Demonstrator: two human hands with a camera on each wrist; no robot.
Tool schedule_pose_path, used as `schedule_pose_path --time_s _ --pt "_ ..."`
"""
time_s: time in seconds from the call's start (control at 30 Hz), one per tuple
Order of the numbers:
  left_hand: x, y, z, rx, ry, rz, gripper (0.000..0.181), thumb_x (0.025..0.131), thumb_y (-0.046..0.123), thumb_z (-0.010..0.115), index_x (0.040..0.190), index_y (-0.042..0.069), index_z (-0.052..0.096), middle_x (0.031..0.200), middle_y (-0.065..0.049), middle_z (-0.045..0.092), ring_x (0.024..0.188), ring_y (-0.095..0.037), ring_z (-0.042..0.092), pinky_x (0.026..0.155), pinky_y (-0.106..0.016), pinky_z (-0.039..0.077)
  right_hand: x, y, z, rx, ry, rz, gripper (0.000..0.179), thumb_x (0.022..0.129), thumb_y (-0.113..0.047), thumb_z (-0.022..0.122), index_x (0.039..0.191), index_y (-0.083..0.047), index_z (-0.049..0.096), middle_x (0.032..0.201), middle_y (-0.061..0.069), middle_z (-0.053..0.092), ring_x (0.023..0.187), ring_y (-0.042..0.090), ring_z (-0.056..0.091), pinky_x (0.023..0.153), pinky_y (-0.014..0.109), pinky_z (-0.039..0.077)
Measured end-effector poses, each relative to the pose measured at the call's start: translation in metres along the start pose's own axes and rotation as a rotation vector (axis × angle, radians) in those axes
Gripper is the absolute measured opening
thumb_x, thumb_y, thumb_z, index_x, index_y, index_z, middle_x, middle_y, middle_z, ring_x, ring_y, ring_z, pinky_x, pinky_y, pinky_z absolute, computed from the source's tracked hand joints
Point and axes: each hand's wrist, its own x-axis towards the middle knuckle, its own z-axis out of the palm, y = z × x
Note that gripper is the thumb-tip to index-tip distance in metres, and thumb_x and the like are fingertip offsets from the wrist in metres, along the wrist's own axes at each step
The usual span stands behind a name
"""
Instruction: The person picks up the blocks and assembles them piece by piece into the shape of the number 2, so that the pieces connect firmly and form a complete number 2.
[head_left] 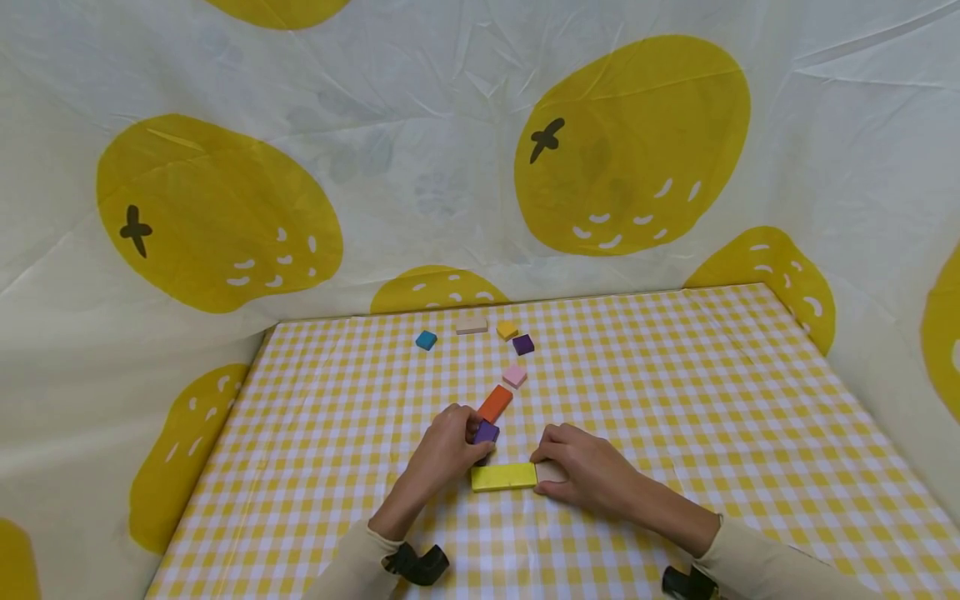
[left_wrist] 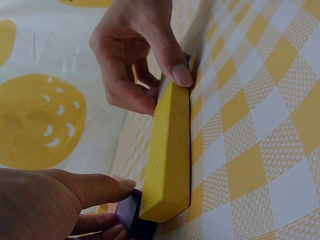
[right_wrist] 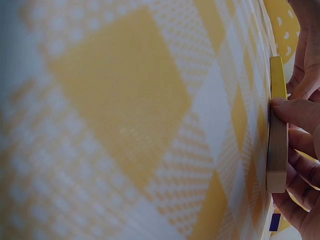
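Observation:
My left hand (head_left: 442, 450) pinches a small purple block (head_left: 487, 432) between thumb and fingers, near the left end of a long yellow block (head_left: 504, 477). In the left wrist view the purple block (left_wrist: 131, 207) is right beside the yellow block's near end. My right hand (head_left: 592, 468) grips a plain wooden block (head_left: 551, 472) by its sides, and that block meets the yellow one end to end. The right wrist view shows the wooden block (right_wrist: 277, 155) lying flat under the thumb. An orange block (head_left: 496, 403) lies just beyond the purple one.
Farther back on the checkered cloth (head_left: 675, 375) are a pink block (head_left: 514, 377), a dark purple block (head_left: 523, 344), a small yellow block (head_left: 507, 330), a pale wooden block (head_left: 472, 325) and a blue block (head_left: 426, 340). A fruit-print curtain (head_left: 427, 167) hangs behind the table.

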Motion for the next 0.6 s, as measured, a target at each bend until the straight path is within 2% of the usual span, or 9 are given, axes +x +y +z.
schedule_pose_path --time_s 0.6 --pt "0.0002 -0.0005 0.0008 0.008 -0.003 -0.005 0.033 0.087 0.019 0.082 0.107 -0.002 0.068 0.097 -0.010 0.062 0.084 -0.017 0.062 0.068 -0.027 0.054 0.0005 -0.0004 0.0004 0.004 -0.005 0.009 0.027 0.085 -0.037 0.083 0.104 -0.019 0.075 0.100 -0.009 0.059 0.090 0.004 0.053 0.071 0.024 0.051"
